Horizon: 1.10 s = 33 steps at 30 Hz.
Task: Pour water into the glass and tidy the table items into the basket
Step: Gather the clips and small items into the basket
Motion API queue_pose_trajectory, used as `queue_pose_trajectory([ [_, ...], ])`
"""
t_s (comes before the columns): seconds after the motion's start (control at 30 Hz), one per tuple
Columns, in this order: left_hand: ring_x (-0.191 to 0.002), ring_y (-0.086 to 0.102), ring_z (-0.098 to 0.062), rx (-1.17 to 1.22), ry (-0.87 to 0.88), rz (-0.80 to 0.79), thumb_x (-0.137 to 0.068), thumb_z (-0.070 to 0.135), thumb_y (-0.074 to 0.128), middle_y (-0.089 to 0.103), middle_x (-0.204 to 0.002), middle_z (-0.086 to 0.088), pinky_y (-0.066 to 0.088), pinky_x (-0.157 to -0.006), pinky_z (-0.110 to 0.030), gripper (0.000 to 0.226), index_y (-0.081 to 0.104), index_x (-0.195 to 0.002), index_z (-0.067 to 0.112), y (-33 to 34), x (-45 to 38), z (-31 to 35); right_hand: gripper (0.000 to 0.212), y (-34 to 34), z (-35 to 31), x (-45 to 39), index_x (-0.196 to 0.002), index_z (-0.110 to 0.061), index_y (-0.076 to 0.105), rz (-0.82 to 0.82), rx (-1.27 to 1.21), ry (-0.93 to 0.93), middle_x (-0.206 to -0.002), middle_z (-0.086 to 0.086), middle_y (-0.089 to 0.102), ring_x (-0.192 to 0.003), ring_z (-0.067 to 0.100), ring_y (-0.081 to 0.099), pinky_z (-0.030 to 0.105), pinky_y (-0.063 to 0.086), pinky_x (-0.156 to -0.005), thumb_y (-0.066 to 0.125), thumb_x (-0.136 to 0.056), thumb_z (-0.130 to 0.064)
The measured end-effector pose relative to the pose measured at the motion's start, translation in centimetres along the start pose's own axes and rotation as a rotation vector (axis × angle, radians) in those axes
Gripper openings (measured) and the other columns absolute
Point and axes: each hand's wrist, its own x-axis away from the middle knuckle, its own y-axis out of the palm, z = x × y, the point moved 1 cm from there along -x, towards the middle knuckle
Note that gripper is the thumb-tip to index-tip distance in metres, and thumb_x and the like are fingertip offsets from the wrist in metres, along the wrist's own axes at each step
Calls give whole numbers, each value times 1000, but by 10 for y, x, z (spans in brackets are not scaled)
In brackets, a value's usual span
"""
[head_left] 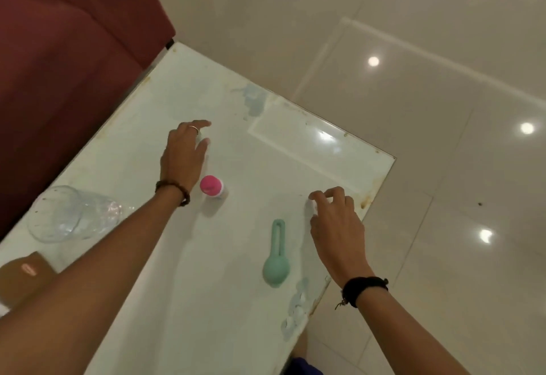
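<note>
- Fingers of the left hand [183, 156] reach out over the far-left part of the table [165, 102], loosely spread; a small pale thing seems to sit under the fingertips, but it is too hidden to tell, so whether this grip is clamped on anything cannot be told.
- A thin ring [194, 128] shows on one finger, and a dark bead bracelet [174, 190] circles that wrist.
- The right hand [335, 227] hovers near the right edge of the table with its fingers curled downward; something small and white shows at the fingertips, yet the grip there is also unclear: pinching or only touching, it cannot be told.
- A black cord band [365, 287] sits on the right wrist.
- A small container with a pink cap [211, 186] stands upright just beside the left wrist, on its right.
- A mint-green tool with a looped handle and a round head [277, 252] lies flat on the table, just left of the right hand, head toward the near side.
- The clear plastic water bottle [78, 213] lies on its side at the left edge of the table, beyond the left forearm.
- A brown object with a pink mark [25, 274] sits at the near-left corner, partly behind the forearm.
- A dark red cloth surface [68, 49] rises on the far left beyond the table, and glossy pale floor tiles [443, 108] lie to the right.
</note>
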Motion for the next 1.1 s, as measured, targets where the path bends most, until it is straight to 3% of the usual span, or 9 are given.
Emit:
queue_pose_trajectory([
  [0.1,-113,47,-31,-147,-51,-59,-88,-1,44,51,-122,-12,47,-80,-40,31,61,-111,12,5,-9,-3,48,7,0,0,-121,-15,46,-5,-31,-38,-125,6,43,-96,19,46,21,33,-53,47,-80,9],
  [0.17,-109,48,-31,-172,-66,-34,-85,-10,38,51,-114,-11,43,-71,-37,37,61,-107,8,6,-12,-3,48,11,0,2,-120,-13,47,3,-51,-58,-120,5,45,-88,16,43,21,31,-50,47,-78,11],
  [0.23,-109,48,-33,-195,-58,-24,-84,-13,36,53,-114,-15,43,-73,-38,40,59,-111,5,4,-14,-7,45,13,-3,4,-119,-12,48,11,-69,-62,-117,4,46,-83,14,39,20,30,-49,45,-80,11],
  [0.33,-108,48,-38,-264,-33,-72,-85,-14,42,60,-111,-24,45,-83,-45,35,61,-110,1,-4,-16,-19,40,15,-12,8,-120,-13,48,8,-123,-88,-118,2,48,-91,17,50,22,40,-55,43,-85,7],
  [0.47,-106,50,-36,-227,-62,-49,-90,0,49,65,-107,-20,44,-86,-46,23,64,-106,5,-18,1,-40,28,13,-38,24,-114,-16,54,20,-420,-69,-111,-5,51,-88,13,57,21,46,-65,46,-90,-3],
  [0.6,-99,59,-28,129,-129,143,-89,9,54,65,-106,-14,42,-87,-32,19,65,-105,8,-31,62,-49,23,15,-72,55,-106,-25,57,25,-629,-117,-103,-12,52,-86,3,57,18,51,-69,53,-90,-9],
  [0.77,-77,65,-5,711,-313,176,-82,2,64,67,-90,8,51,-74,-16,23,67,-94,21,-64,175,-50,37,26,-138,110,-95,-36,56,-70,-708,-259,-98,-15,58,-85,0,58,5,45,-64,57,-84,-1],
  [0.9,-78,66,2,843,-472,265,-82,8,66,69,-94,11,50,-70,-9,30,65,-92,35,-100,262,-70,39,47,-193,164,-89,-42,56,-247,-675,-336,-90,-18,64,-83,-1,60,4,44,-64,58,-82,-4],
  [1.1,-71,67,-2,974,-797,604,-80,7,68,71,-92,6,45,-59,-3,30,66,-91,35,-165,407,-151,27,90,-281,273,-93,-30,63,-550,-667,-413,-89,-14,68,-82,0,64,8,48,-62,62,-83,-5],
])
